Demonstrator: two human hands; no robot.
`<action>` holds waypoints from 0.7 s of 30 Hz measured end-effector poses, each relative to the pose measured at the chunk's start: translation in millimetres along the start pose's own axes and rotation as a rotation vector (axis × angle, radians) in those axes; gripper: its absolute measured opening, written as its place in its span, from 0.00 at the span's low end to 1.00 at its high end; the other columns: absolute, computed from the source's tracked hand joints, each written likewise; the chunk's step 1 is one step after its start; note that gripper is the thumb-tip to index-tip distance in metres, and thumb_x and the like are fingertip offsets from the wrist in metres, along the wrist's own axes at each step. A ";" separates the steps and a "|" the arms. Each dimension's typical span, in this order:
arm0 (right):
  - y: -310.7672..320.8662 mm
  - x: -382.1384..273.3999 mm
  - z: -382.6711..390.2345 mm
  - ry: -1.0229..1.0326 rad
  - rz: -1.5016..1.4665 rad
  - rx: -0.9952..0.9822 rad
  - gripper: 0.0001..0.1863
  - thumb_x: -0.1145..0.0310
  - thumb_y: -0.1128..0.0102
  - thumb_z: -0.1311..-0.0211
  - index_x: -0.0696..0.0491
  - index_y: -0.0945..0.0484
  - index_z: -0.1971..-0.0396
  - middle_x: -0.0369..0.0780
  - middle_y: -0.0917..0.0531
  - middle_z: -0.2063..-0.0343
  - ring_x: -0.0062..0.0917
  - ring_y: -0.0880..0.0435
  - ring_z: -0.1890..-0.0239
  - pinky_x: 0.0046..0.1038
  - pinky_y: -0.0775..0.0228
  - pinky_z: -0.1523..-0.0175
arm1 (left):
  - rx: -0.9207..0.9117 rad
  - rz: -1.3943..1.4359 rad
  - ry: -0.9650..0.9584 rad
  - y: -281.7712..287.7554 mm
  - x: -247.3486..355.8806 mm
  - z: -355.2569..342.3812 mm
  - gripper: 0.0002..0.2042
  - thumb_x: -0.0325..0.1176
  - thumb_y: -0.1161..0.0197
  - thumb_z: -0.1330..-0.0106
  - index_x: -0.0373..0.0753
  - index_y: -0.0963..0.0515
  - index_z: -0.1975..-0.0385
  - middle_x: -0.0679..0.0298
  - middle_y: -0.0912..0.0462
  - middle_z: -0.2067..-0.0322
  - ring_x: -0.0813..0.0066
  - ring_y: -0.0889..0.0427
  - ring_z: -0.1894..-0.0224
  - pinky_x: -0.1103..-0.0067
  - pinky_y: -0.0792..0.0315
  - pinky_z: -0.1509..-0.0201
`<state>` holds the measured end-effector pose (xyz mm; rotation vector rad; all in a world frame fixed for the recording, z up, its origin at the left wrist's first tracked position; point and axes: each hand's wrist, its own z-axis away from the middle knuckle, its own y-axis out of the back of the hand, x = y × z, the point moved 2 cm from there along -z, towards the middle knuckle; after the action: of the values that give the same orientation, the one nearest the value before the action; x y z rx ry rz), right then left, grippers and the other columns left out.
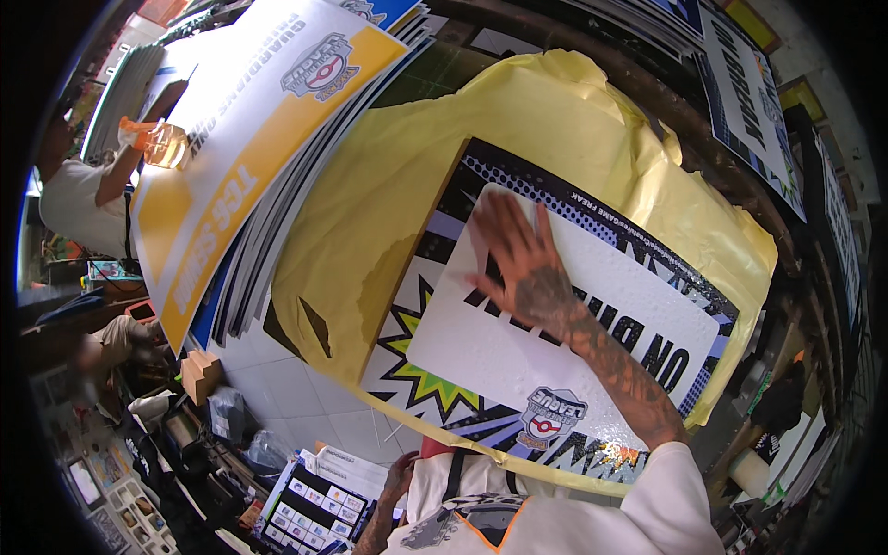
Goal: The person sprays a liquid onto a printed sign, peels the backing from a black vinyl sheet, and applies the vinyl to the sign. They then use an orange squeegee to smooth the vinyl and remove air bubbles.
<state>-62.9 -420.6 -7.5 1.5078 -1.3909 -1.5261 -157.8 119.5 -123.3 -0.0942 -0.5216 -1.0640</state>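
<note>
Rectangular panel with white centre and black, purple, green printed border (504, 356) lies on crumpled yellow sheet (398, 176); face beaded with droplets. Right hand (523, 264) flat on white centre, fingers spread, gripping nothing. Left hand (400, 474) low by waist, off panel; can't tell if holding anything. Hands apart. Likely smoothing/wiping: use even palm pressure, overlapping centre-to-edge strokes, no fingernails; left hand could steady edge.

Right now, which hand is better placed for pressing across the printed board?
Probably the right: the right hand lies palm down on the printed board, with its forearm reaching across. The left hand is off the board, low beside the shirt.
</note>
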 end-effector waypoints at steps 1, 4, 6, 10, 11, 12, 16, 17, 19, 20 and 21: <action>-1.7 9.8 -14.6 -0.050 0.028 0.043 0.46 0.40 0.43 0.33 0.56 0.41 0.25 0.50 0.44 0.24 0.45 0.48 0.21 0.57 0.62 0.21 | -0.008 0.005 0.007 2.4 -3.3 1.0 0.19 0.18 0.51 0.27 0.28 0.29 0.38 0.50 0.16 0.47 0.66 0.18 0.44 0.76 0.27 0.36; -18.8 18.2 -53.9 -0.074 0.000 0.116 0.46 0.41 0.43 0.31 0.61 0.42 0.26 0.53 0.43 0.25 0.45 0.47 0.21 0.56 0.61 0.21 | -0.016 0.079 0.009 3.5 -11.5 4.4 0.19 0.19 0.52 0.28 0.28 0.28 0.38 0.49 0.17 0.46 0.65 0.18 0.43 0.75 0.28 0.35; -22.9 17.4 -68.2 -0.081 -0.026 0.171 0.45 0.43 0.43 0.31 0.61 0.41 0.27 0.54 0.42 0.25 0.45 0.47 0.21 0.56 0.61 0.21 | -0.032 0.089 0.011 6.7 -12.5 -0.3 0.20 0.19 0.52 0.29 0.28 0.28 0.38 0.49 0.17 0.46 0.65 0.19 0.42 0.74 0.28 0.34; -12.4 27.4 -55.7 -0.218 0.018 0.161 0.44 0.45 0.44 0.30 0.62 0.43 0.26 0.54 0.42 0.25 0.45 0.47 0.21 0.56 0.60 0.21 | -0.054 0.108 0.022 8.0 -10.0 -7.3 0.21 0.19 0.53 0.30 0.28 0.28 0.38 0.49 0.17 0.45 0.64 0.19 0.41 0.72 0.29 0.33; -6.7 33.8 -44.3 -0.266 0.007 0.146 0.45 0.44 0.45 0.29 0.62 0.44 0.26 0.54 0.43 0.25 0.45 0.48 0.21 0.56 0.60 0.21 | -0.058 0.114 0.023 8.0 -9.2 -8.5 0.21 0.19 0.54 0.31 0.28 0.28 0.38 0.49 0.18 0.44 0.64 0.19 0.40 0.72 0.30 0.32; -0.5 41.2 -27.8 -0.311 0.030 0.141 0.45 0.43 0.46 0.28 0.62 0.45 0.25 0.53 0.44 0.24 0.45 0.49 0.21 0.56 0.61 0.21 | -0.062 0.121 0.026 8.4 -8.1 -10.1 0.21 0.19 0.54 0.31 0.28 0.28 0.38 0.49 0.18 0.44 0.63 0.20 0.40 0.72 0.30 0.32; 29.8 62.9 54.1 -0.464 0.124 0.129 0.43 0.46 0.45 0.27 0.64 0.43 0.27 0.55 0.42 0.26 0.48 0.48 0.22 0.59 0.62 0.22 | -0.075 0.149 0.015 9.5 -0.9 -16.9 0.22 0.20 0.55 0.32 0.29 0.27 0.38 0.49 0.18 0.43 0.63 0.20 0.39 0.70 0.31 0.31; 34.6 65.1 74.4 -0.531 0.146 0.076 0.43 0.47 0.45 0.27 0.64 0.44 0.27 0.56 0.44 0.25 0.49 0.51 0.21 0.58 0.65 0.22 | -0.071 0.167 0.010 6.8 -2.5 -17.8 0.23 0.20 0.55 0.33 0.29 0.27 0.38 0.49 0.18 0.43 0.62 0.20 0.38 0.70 0.31 0.30; 42.9 68.7 110.3 -0.676 0.198 0.096 0.42 0.48 0.46 0.26 0.64 0.46 0.26 0.57 0.48 0.24 0.50 0.54 0.20 0.58 0.67 0.21 | -0.056 0.208 -0.033 5.4 -6.3 -21.5 0.18 0.22 0.50 0.27 0.28 0.28 0.38 0.48 0.17 0.45 0.64 0.18 0.43 0.73 0.27 0.35; 45.3 70.7 123.1 -0.781 0.231 0.105 0.42 0.49 0.47 0.26 0.64 0.47 0.26 0.58 0.49 0.24 0.51 0.55 0.20 0.58 0.68 0.21 | -0.057 0.210 -0.057 10.8 -4.4 -26.8 0.17 0.23 0.48 0.24 0.27 0.29 0.38 0.48 0.16 0.47 0.65 0.17 0.45 0.75 0.25 0.38; 43.6 71.5 126.1 -0.823 0.233 0.133 0.42 0.49 0.47 0.25 0.65 0.47 0.26 0.58 0.49 0.24 0.51 0.55 0.20 0.58 0.68 0.21 | -0.060 0.210 -0.071 14.3 -4.3 -29.8 0.17 0.24 0.48 0.23 0.28 0.29 0.38 0.48 0.16 0.47 0.65 0.17 0.45 0.75 0.25 0.38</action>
<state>-207.5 -464.8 -14.8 0.7301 -2.0565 -2.0246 -136.4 120.6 -148.8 -0.2358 -0.5316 -0.8735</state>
